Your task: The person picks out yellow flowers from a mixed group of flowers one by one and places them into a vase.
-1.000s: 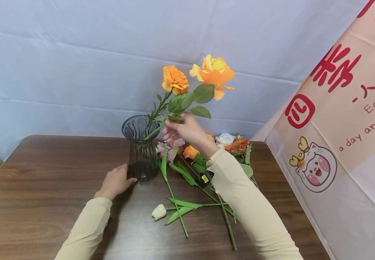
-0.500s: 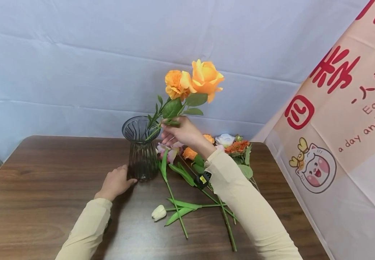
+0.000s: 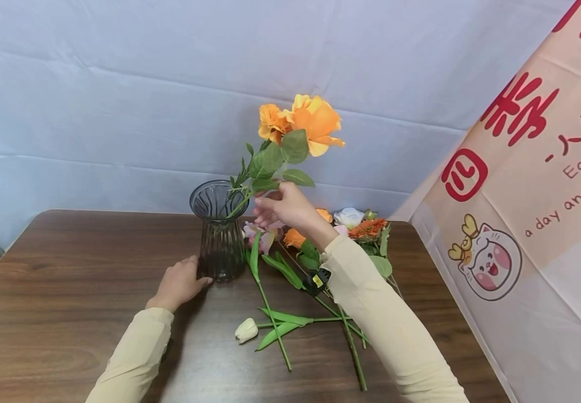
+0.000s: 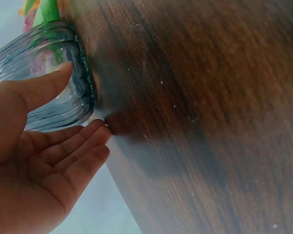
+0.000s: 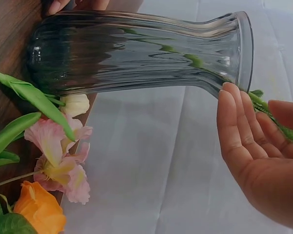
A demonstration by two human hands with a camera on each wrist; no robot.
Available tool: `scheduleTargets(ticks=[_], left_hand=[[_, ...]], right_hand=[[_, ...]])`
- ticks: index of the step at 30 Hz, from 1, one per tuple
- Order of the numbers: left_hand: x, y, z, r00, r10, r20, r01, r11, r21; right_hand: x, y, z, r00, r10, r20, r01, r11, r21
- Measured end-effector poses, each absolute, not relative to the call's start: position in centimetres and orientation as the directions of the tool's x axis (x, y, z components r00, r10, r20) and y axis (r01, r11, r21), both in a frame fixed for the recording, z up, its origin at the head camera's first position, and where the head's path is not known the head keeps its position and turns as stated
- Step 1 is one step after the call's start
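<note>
A ribbed grey glass vase (image 3: 222,246) stands upright on the table. My left hand (image 3: 179,282) holds it low down, with the thumb (image 4: 49,87) on one side of the base and the fingers on the other. An orange carnation (image 3: 272,123) and a larger yellow-orange rose (image 3: 315,123) lean right out of the vase, their stems inside its mouth. My right hand (image 3: 293,207) is beside the rim, just under the rose's leaves. In the right wrist view its fingers (image 5: 229,122) are extended near the rim and the green stem (image 5: 263,107), thumb apart from them.
Right of the vase lie a pink flower (image 3: 265,235), an orange rose (image 3: 294,238), a white flower (image 3: 348,216) and an orange-red flower (image 3: 368,226). A white tulip (image 3: 246,330) and crossed green stems lie nearer. Behind the table (image 3: 69,291) hangs a pale cloth (image 3: 144,112).
The yellow-orange rose has moved left and turned, now overlapping the carnation. My right hand's fingers have loosened from its stem. My left hand stays at the vase's base.
</note>
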State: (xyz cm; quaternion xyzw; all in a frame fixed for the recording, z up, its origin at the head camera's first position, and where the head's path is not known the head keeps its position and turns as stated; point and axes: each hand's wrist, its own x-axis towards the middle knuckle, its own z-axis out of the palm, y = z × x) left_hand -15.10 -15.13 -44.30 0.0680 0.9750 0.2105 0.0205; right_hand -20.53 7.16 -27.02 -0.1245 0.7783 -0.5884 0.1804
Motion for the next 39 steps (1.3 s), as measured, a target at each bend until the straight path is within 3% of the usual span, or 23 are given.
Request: scheduleTargets(ticks=[13,21,27,39], left_hand=[[-14.9,-15.0,-43.9,-0.989,0.139,-0.045,0.108,0.905,0.412],[-14.9,-15.0,-44.0,-0.989,0.144,-0.038,0.116,0.902,0.415],[-14.9,-14.9,-43.9,-0.989,0.146,-0.040,0.117,0.905,0.410],[-15.0,-14.8,-44.2,-0.991,0.129,-0.043,0.100,0.903,0.417]], right_hand=[[-20.7,8.7,-27.9,-0.914,-0.380,-0.142,0.041,0.261,-0.965],[-20.5,10.2,-27.7,-0.922,-0.375,-0.098,-0.022,0.303,-0.953],[-20.6,12.0,-27.8,-0.924,-0.358,-0.138,0.002,0.354,-0.935],[-19.9,16.1,-30.6,-0.935,-0.314,-0.161,0.035,0.372,-0.928]])
